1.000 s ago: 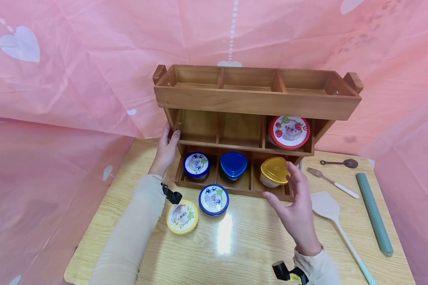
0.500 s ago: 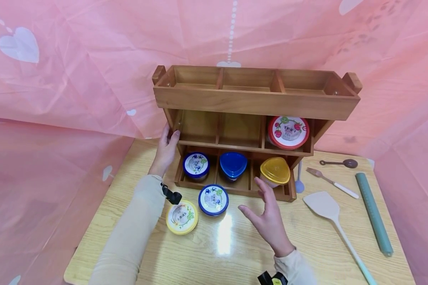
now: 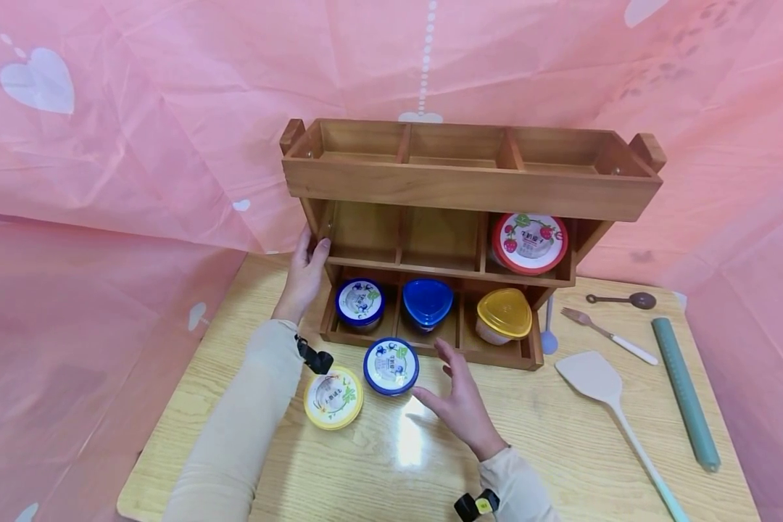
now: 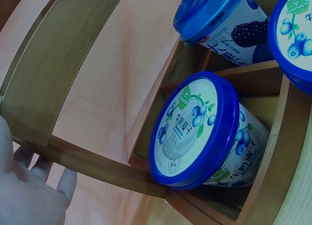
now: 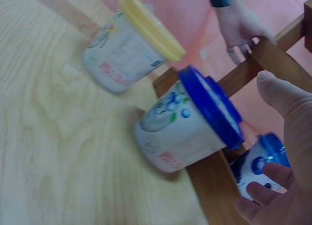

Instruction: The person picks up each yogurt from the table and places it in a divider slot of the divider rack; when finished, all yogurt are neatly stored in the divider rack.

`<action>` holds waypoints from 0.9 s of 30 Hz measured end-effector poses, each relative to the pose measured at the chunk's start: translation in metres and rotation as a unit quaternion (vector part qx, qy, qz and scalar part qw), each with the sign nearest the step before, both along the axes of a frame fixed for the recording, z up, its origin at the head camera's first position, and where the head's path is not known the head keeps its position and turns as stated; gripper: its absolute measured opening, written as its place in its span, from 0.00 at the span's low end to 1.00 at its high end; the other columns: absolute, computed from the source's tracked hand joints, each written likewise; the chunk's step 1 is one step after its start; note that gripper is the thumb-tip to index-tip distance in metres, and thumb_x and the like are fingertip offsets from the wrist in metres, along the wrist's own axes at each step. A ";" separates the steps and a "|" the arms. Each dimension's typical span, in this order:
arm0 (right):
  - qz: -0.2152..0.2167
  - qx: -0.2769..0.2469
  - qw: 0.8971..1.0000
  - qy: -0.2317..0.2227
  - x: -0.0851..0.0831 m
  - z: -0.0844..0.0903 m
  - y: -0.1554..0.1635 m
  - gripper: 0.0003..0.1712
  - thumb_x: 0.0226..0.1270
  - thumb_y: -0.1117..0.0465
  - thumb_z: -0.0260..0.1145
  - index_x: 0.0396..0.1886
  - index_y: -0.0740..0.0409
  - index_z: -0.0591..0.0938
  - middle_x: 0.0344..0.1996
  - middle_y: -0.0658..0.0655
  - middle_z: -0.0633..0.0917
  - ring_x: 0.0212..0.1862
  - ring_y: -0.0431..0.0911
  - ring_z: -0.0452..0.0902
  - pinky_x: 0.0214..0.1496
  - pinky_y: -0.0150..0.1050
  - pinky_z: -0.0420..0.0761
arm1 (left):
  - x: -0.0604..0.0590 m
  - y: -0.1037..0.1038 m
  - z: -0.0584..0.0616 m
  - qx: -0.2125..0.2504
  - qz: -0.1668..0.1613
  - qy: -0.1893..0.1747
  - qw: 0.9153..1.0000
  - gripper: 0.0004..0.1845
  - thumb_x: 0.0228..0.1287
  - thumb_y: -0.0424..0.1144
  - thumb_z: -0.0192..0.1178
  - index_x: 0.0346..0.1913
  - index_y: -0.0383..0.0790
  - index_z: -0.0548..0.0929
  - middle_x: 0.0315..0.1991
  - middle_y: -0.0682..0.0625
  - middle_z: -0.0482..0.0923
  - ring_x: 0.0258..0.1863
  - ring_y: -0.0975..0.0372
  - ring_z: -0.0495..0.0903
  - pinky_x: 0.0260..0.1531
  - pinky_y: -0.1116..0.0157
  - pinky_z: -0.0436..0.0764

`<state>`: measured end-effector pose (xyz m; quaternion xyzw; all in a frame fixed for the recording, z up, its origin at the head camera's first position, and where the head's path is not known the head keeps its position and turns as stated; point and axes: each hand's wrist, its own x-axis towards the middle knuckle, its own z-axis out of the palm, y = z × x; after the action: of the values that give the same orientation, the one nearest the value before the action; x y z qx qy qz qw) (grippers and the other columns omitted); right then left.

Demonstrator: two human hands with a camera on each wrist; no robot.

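**Cups, rack and hands: count and positions**

Cups total six. Two stand on the surface (image 3: 378,464) in front of the rack: blue-lidded cup (image 3: 391,365) and, just left of it, yellow-lidded cup (image 3: 333,396). Three sit in the bottom tier: round blue-lidded cup (image 3: 360,302) at left, triangular blue-lidded tub (image 3: 427,301) in the middle, triangular yellow-lidded tub (image 3: 503,315) at right. One red-lidded cup (image 3: 529,241) lies in the right compartment of the middle tier.

Wooden rack (image 3: 470,185): three tiers, three compartments each.

Right hand (image 3: 460,400) hovers just right of the blue-lidded cup on the surface, fingers spread and straight, thumb toward the cup, holding nothing; whether it touches the cup cannot be told. Left hand (image 3: 305,274) holds the rack's left side post, thumb and fingers curled round it.

Utensils right of the rack: one small blue spoon (image 3: 547,330), one brown spoon (image 3: 623,299), one fork (image 3: 608,334), one spatula (image 3: 616,413), one green rolling pin (image 3: 685,391).

Surface is light wood grain, glossy. Pink sheeting with white hearts (image 3: 104,167) hangs behind and at both sides.
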<state>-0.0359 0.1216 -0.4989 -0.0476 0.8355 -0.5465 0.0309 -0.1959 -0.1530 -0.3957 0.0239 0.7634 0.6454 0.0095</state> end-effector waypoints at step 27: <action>0.034 0.013 0.997 -0.061 -0.009 -0.025 -0.034 0.65 0.49 0.50 0.81 0.79 0.51 0.49 0.77 0.59 0.57 0.76 0.56 0.56 0.75 0.54 0.62 | -0.001 0.001 -0.002 0.018 0.005 0.020 1.000 0.33 0.79 0.41 0.45 0.80 0.48 0.47 0.79 0.44 0.50 0.77 0.53 0.53 0.76 0.58 0.56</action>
<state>-0.0446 0.0872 -0.5241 -0.0424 0.8373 -0.5357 0.1011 -0.1971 -0.1524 -0.3973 0.0329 0.7517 0.6586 -0.0094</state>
